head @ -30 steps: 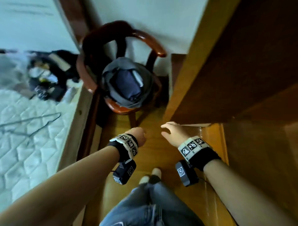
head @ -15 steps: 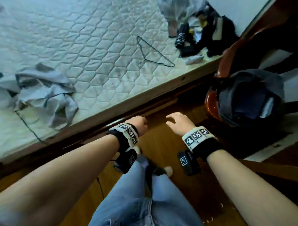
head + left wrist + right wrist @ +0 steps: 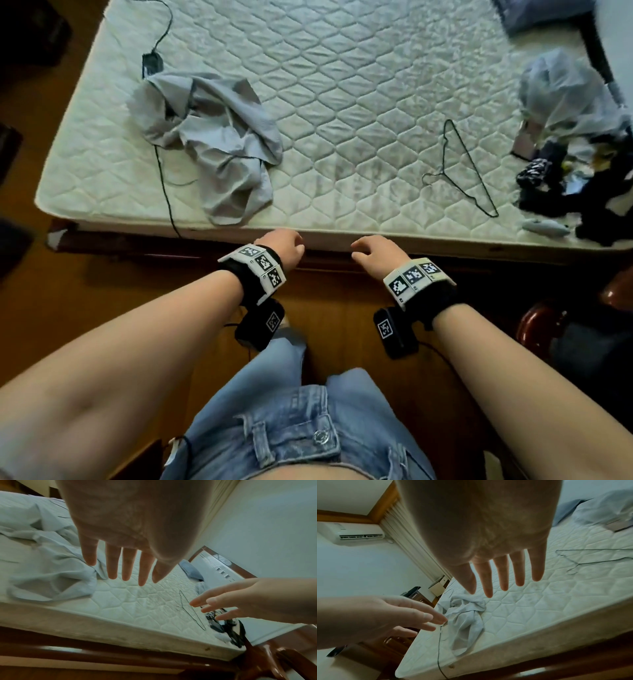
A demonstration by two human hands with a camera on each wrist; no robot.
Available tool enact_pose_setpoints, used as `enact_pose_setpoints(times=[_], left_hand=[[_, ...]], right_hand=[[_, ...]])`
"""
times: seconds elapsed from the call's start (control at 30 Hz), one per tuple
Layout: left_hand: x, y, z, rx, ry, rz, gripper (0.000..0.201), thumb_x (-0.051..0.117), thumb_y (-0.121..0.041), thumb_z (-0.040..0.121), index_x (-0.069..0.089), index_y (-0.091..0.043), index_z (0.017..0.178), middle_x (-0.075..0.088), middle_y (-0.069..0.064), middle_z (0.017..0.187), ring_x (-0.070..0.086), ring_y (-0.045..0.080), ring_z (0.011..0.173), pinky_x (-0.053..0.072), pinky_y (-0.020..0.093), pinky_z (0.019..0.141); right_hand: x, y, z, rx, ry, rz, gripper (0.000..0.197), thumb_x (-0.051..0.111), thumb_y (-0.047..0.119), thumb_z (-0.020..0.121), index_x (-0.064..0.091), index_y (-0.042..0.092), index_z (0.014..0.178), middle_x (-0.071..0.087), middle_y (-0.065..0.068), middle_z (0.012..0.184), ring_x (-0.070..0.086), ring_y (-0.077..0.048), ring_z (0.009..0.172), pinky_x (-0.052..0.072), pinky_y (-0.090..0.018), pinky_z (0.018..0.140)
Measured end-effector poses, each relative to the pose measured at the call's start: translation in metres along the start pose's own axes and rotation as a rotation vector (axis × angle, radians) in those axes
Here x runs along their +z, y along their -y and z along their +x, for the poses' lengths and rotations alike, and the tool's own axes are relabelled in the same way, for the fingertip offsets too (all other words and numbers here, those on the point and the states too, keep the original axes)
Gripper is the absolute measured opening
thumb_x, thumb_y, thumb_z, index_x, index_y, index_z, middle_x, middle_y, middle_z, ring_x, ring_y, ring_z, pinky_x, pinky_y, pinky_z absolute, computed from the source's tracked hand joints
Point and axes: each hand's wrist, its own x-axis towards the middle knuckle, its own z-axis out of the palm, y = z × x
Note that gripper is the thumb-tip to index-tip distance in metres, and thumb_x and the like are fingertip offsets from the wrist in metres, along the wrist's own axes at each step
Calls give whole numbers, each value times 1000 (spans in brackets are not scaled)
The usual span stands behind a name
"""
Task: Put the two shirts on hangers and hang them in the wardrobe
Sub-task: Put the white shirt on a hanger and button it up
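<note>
A crumpled grey shirt (image 3: 219, 144) lies on the bare mattress (image 3: 359, 85), toward its left end and reaching almost to the near edge. A wire hanger (image 3: 466, 168) lies flat toward the right end, well apart from the shirt. Both forearms reach forward side by side, palms down, over the near edge of the mattress. The left hand (image 3: 286, 245) hovers close to the shirt's lower hem, its grip spread with straight fingers (image 3: 111, 566), holding nothing. The right hand (image 3: 376, 251) hovers between shirt and hanger, fingers (image 3: 503, 574) likewise extended and empty. A black cable (image 3: 164, 192) runs across the mattress past the shirt.
</note>
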Motion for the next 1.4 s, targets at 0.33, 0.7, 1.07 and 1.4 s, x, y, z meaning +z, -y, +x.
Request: enact_pose_setpoints(times=[0.33, 0.7, 1.07, 1.4], left_hand=[[-84, 104, 52, -182, -78, -176, 36, 47, -25, 92, 58, -15, 125, 56, 12, 132, 52, 31, 121, 42, 38, 103], [-113, 152, 114, -377, -72, -286, 41, 46, -23, 89, 53, -18, 130, 49, 15, 134, 52, 32, 119, 42, 41, 102], [-136, 221, 190, -439, -39, -383, 48, 46, -20, 91, 39, -19, 139, 36, 15, 143, 41, 31, 130, 31, 38, 112], [-136, 282, 258, -413, -18, -448, 45, 45, -22, 93, 39, -23, 138, 33, 11, 145, 43, 28, 129, 33, 38, 111]], right_hand=[[-15, 110, 91, -92, 63, -122, 36, 47, 27, 93, 57, 15, 125, 48, -10, 136, 44, -24, 128, 32, -29, 105], [-37, 167, 214, -208, 153, -304, 34, 48, 27, 92, 58, 16, 123, 48, -11, 136, 45, -26, 126, 34, -31, 103], [-15, 237, 335, -224, 191, -301, 39, 51, 23, 90, 53, 17, 128, 49, -12, 136, 45, -27, 126, 33, -29, 103], [44, 275, 455, -48, 82, -164, 74, 64, 17, 76, 32, 24, 142, 30, -14, 145, 44, -35, 127, 37, -37, 108]])
